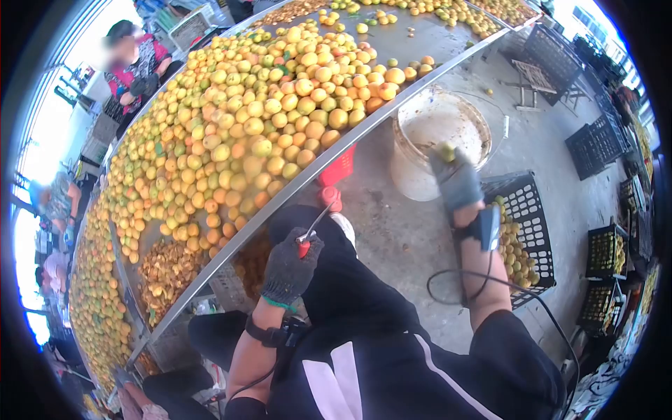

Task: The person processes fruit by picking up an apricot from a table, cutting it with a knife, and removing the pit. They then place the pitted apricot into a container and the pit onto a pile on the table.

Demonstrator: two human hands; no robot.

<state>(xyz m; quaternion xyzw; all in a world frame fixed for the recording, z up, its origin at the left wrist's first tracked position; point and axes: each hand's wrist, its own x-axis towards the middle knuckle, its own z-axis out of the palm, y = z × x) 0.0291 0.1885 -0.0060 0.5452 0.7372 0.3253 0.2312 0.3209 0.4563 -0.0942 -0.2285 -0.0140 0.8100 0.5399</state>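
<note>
My left hand [290,266], in a dark knit glove, is closed around a small knife [304,247] with a red handle and a thin metal blade pointing up and away. It rests above my left thigh, near the metal table edge. My right hand [455,180], in a grey glove and smeared by motion, is between the white bucket [413,164] and the black crate. A greenish-yellow apricot [446,151] shows at its fingertips, in front of the bucket's rim. Greenish fruit [514,248] lies in the black crate [528,210] beside my right forearm.
Heaped yellow-orange apricots [245,119] cover the metal table [427,33]. Brown pieces [168,269] lie near its edge. A red basket [339,166] stands under the edge. More crates [598,147] stand at right. A person [133,70] sits across the table. A cable [539,297] loops by my right arm.
</note>
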